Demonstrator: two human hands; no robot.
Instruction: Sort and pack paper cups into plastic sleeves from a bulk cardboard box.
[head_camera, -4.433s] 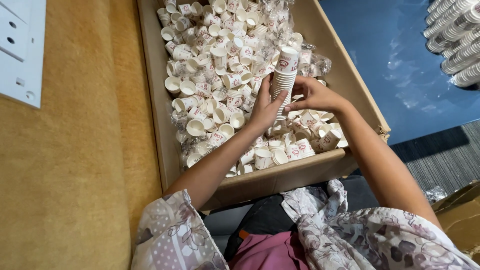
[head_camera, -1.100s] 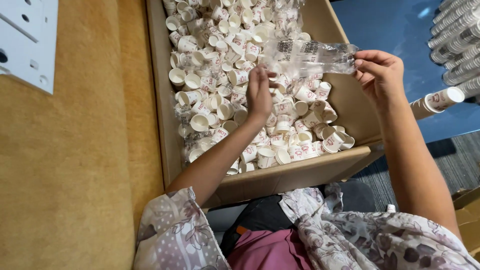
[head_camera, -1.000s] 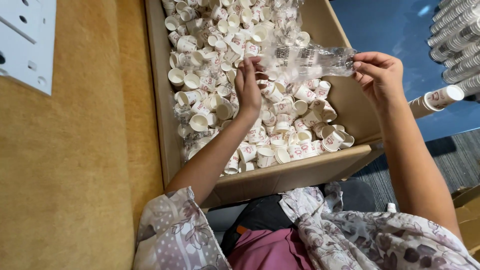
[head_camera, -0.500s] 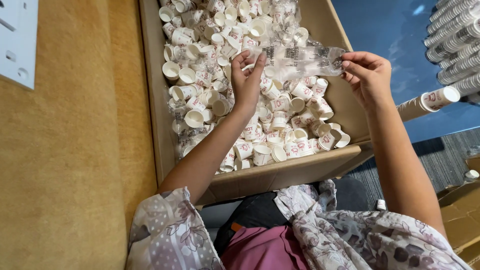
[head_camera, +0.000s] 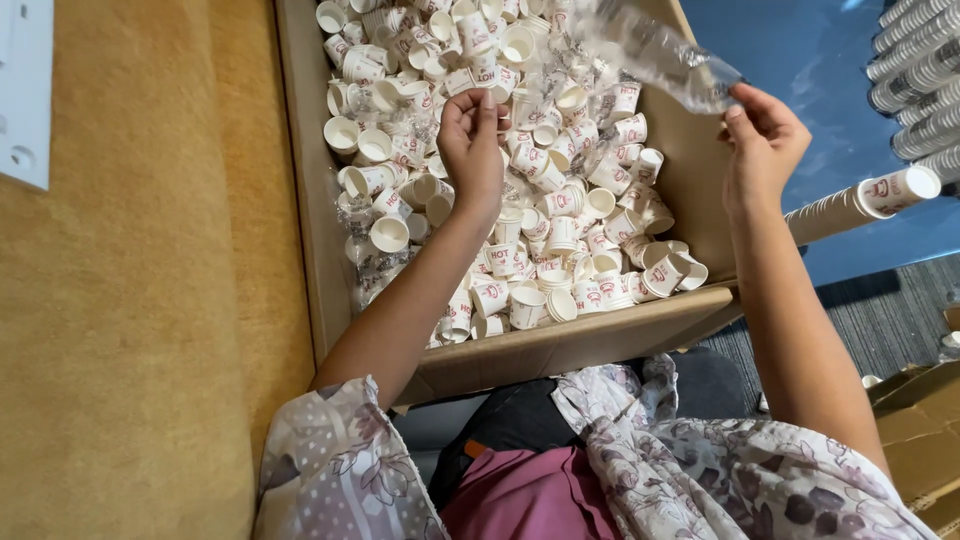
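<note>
A long cardboard box (head_camera: 560, 345) is filled with several small white paper cups with red print (head_camera: 540, 230). My left hand (head_camera: 474, 142) hovers over the cups in the middle of the box, fingers curled in, with nothing visible in them. My right hand (head_camera: 764, 140) is at the box's right wall and pinches one end of a crumpled clear plastic sleeve (head_camera: 655, 50). The sleeve stretches up and left over the cups and looks empty.
A nested stack of the same cups (head_camera: 860, 202) lies on the blue surface (head_camera: 820, 60) right of the box, near my right wrist. More cup stacks (head_camera: 920, 60) lie at the top right. A tan wall (head_camera: 130, 300) is on the left, and cardboard pieces (head_camera: 915, 400) lie on the floor.
My left hand has let go of the plastic sleeve and dropped toward the cups. My right hand keeps the sleeve, which now hangs from it alone.
</note>
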